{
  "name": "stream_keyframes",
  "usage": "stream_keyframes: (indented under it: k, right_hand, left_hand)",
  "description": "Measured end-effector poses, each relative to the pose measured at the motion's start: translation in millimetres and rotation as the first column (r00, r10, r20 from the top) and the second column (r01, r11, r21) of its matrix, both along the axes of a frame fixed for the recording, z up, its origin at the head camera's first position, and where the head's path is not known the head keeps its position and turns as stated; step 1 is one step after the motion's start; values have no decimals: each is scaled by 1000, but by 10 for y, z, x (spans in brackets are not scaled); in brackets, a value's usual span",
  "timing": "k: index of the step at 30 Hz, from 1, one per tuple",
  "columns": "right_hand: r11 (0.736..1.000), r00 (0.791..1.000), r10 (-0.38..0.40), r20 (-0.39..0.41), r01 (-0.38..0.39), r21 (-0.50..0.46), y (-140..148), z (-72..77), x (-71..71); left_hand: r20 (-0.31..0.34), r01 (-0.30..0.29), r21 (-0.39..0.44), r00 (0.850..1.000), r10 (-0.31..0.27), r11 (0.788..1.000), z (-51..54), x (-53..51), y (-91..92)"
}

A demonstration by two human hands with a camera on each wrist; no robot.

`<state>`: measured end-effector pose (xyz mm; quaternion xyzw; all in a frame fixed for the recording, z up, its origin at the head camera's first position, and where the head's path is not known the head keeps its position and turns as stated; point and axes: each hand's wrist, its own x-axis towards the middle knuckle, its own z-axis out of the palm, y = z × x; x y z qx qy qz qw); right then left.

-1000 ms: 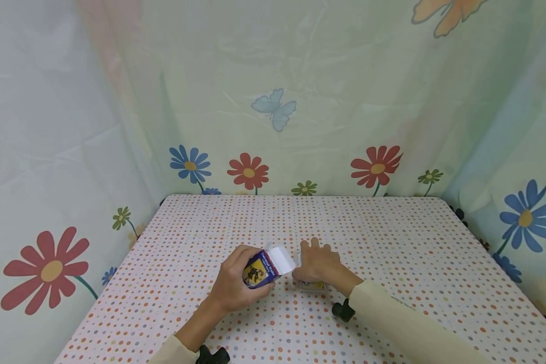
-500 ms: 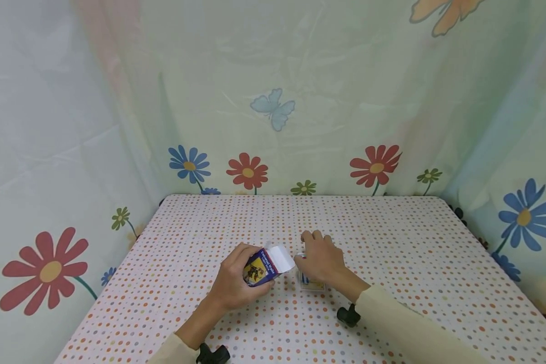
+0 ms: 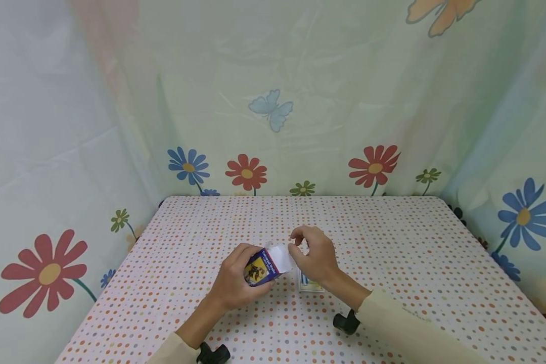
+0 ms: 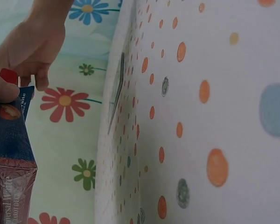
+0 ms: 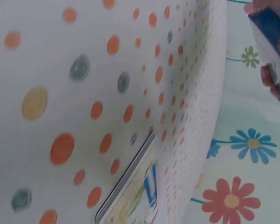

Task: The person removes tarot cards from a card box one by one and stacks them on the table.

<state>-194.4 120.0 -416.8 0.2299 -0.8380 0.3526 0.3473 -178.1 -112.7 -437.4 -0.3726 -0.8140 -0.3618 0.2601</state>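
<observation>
My left hand grips a tarot card box, dark blue with a yellow picture. The box is tilted to the right, its white end flap standing out toward my right hand. That hand hovers beside the flap, thumb and forefinger bent with a gap between them; whether the thumb touches the flap is unclear. Below it a stack of tarot cards lies on the table, partly covered by the hand in the head view. The right wrist view shows the stack's edge and pictured top card.
The table wears a white cloth with coloured dots. A flower-printed curtain hangs behind it and at both sides. Black wrist mounts sit at the forearms.
My right hand has lifted off the card stack and moved up and left to the box's flap, uncovering part of the stack. The left hand and box have stayed nearly still.
</observation>
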Motion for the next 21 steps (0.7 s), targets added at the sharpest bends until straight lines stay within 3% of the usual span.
stream_keyframes:
  k: [5, 11, 15, 21]
  right_hand:
    - [993, 993, 121, -2, -121, -18, -62, 42, 66]
    - [976, 965, 219, 144, -218, -28, -114, 82, 124]
    - [973, 934, 233, 272, -226, -55, -145, 128, 157]
    - [963, 863, 269, 428, -241, -121, -164, 156, 173]
  left_hand:
    - [-5, -5, -22, 1000, 5, 1000, 10, -16, 18]
    - [-31, -1, -28, 1000, 0, 1000, 53, -25, 35]
    - [-21, 4, -33, 1000, -5, 999, 73, -21, 42]
    - [-4, 9, -39, 1000, -9, 999, 76, -8, 61]
